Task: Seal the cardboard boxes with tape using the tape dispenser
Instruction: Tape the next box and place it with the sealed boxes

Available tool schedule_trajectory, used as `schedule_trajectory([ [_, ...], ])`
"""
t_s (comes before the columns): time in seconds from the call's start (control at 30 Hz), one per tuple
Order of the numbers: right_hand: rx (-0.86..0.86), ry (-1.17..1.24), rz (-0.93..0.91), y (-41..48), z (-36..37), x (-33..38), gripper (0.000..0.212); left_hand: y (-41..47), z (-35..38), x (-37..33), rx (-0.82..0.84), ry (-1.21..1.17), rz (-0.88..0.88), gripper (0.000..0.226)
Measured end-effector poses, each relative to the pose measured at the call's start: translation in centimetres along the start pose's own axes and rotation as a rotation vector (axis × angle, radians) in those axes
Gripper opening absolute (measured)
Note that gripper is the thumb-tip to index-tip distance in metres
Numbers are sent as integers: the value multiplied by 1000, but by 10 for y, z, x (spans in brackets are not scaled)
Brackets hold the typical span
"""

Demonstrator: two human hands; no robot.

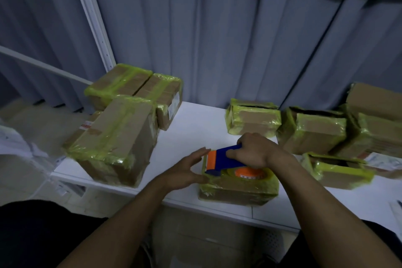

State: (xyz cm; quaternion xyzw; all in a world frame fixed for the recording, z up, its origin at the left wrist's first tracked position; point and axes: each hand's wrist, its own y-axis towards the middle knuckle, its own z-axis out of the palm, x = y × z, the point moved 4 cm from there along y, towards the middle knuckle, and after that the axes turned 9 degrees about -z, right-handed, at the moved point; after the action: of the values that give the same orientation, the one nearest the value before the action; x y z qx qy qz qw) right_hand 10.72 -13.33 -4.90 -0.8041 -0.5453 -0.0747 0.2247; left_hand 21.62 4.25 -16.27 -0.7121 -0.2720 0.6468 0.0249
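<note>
Taping a small cardboard box (pixel 237 189) at the shelf edge.

Head view: right hand (pixel 253 150) grips the blue tape dispenser (pixel 226 160) resting on the box; left hand (pixel 185 169), fingers straight, touches its left end. Yellow-taped boxes (pixel 115 139) flank it on the white shelf (pixel 195 128); grey curtain (pixel 217 39) hangs behind.

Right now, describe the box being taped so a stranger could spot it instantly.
On the white table before the grey curtain, look at the near edge between the left pile and the right pile. The box there stands alone, the only one with the blue-and-orange tape dispenser on top, gripped by the right hand.
</note>
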Motion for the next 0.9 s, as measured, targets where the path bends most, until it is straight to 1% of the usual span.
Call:
schedule_trajectory([
  [0.07,15,63,-11,-1,-2,-5,57,5,-4,-4,6,56,-4,99],
  [0.13,0,151,-15,-4,-6,-9,51,8,-7,-6,15,81,13,95],
  [0.23,-75,281,11,-13,-11,-16,56,12,-7,-10,18,151,74,84],
  [0.43,-102,354,42,-30,-9,-23,58,12,-10,-5,-11,176,67,79],
  [0.67,-113,346,86,-40,-18,-33,54,12,-10,-4,-28,285,77,80],
  [0.73,-114,334,106,-46,-29,-41,56,11,-10,-3,-41,303,73,80],
  [0.83,-96,257,108,-50,-29,-45,55,14,-8,-1,-60,342,79,77],
  [0.9,-71,199,105,-47,-21,-41,55,14,-5,-1,-50,326,89,76],
])
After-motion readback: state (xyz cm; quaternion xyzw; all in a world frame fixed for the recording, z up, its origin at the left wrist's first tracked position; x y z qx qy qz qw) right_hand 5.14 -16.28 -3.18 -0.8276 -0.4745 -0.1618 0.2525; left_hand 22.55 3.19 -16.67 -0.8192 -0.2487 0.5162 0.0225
